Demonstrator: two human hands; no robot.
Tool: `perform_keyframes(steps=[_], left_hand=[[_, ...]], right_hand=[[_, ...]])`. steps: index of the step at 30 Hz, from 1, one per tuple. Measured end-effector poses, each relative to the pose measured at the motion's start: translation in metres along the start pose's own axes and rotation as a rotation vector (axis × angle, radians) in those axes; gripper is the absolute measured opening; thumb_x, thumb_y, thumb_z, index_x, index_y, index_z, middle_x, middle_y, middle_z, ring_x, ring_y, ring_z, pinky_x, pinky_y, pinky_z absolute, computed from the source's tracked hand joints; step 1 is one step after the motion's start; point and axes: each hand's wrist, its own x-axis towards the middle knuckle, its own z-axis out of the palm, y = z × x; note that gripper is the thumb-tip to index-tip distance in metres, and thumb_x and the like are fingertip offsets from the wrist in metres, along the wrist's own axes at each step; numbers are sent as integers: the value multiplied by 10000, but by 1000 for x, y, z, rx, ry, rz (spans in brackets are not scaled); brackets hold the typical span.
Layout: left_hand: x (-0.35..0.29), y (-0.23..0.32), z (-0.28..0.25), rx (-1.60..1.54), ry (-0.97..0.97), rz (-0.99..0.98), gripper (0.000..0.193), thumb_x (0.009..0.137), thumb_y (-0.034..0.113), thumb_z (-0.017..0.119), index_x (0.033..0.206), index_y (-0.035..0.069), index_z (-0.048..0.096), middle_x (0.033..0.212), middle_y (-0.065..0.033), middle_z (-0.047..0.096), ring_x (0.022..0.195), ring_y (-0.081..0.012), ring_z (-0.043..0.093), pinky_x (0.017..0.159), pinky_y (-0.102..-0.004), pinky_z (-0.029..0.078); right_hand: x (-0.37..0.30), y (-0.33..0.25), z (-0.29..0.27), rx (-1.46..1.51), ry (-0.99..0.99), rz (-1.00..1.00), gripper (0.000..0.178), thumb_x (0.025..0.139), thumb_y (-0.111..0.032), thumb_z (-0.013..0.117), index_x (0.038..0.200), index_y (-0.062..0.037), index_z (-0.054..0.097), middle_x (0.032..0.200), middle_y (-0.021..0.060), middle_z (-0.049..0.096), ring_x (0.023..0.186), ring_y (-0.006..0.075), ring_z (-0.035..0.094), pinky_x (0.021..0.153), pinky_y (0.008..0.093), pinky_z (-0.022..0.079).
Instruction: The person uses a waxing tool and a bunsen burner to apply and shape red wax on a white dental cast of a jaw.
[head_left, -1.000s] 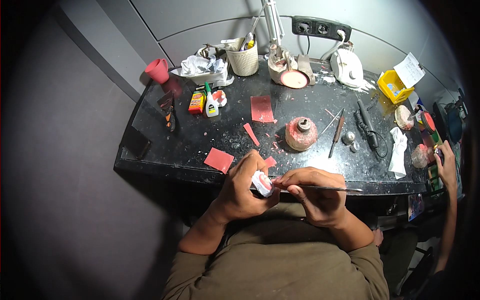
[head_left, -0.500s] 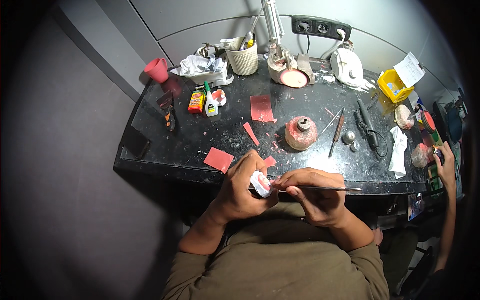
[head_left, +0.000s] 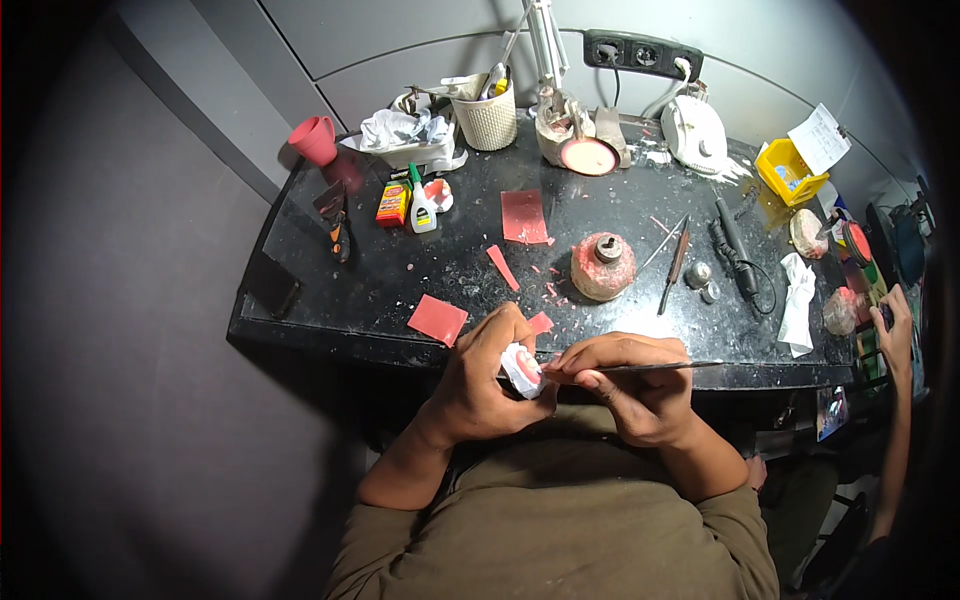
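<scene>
Held in my left hand (head_left: 478, 372) is a small white plaster dental cast (head_left: 521, 371) with pink wax on it, its wax side turned to the right. My right hand (head_left: 645, 388) grips a slim wax carving tool (head_left: 695, 366) whose far end sticks out to the right. The tool's working tip meets or nearly meets the pink wax; my fingers partly hide it. Just beyond my hands, on the black bench (head_left: 380, 290), lie a pink wax sheet (head_left: 438, 318) and a smaller wax piece (head_left: 540, 323).
Farther back stand a wax-coated spirit burner (head_left: 602, 268), a wax sheet (head_left: 523, 217), a wooden-handled knife (head_left: 675, 265), a corded handpiece (head_left: 735, 240) and a glue bottle (head_left: 422, 208). A white woven pot (head_left: 487, 118) holds tools. Another person's hand (head_left: 893, 325) is at the right.
The carving tool's far end has tipped up a little as my right hand turned slightly. My left hand and the cast stay nearly in place. The other person's hand shifted slightly.
</scene>
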Motion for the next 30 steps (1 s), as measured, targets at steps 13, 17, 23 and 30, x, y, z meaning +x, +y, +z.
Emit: perform_keyframes(steps=[13, 17, 23, 30], left_hand=[[-2, -3, -5, -145, -76, -71, 470, 613, 40, 873, 905, 56, 504, 854, -55, 515, 727, -157, 513, 645, -323, 432], [-4, -6, -3, -171, -75, -108, 478, 595, 38, 867, 906, 60, 504, 854, -49, 511, 735, -150, 508, 650, -318, 428], [-4, -7, -4, -297, -109, -127, 449, 677, 48, 859, 937, 75, 494, 867, -6, 468, 769, -101, 455, 679, -304, 429], [1, -5, -4, -456, -150, -161, 446, 713, 54, 844, 978, 79, 487, 911, 15, 432, 829, -92, 409, 818, -299, 419]], right_hand=[[-3, 7, -2, 194, 23, 113, 91, 919, 97, 693, 992, 104, 749, 983, 204, 778, 934, 274, 765, 859, 373, 620], [-2, 6, -3, 143, -4, 112, 82, 929, 85, 685, 983, 104, 745, 983, 210, 777, 938, 279, 765, 865, 376, 619], [-9, 8, 0, 414, 60, 241, 96, 987, 47, 658, 1043, 110, 704, 1042, 213, 753, 974, 274, 758, 885, 386, 626], [-11, 17, -4, 587, 262, 94, 150, 1045, -27, 610, 1110, 100, 657, 1093, 268, 725, 1070, 340, 739, 975, 465, 606]])
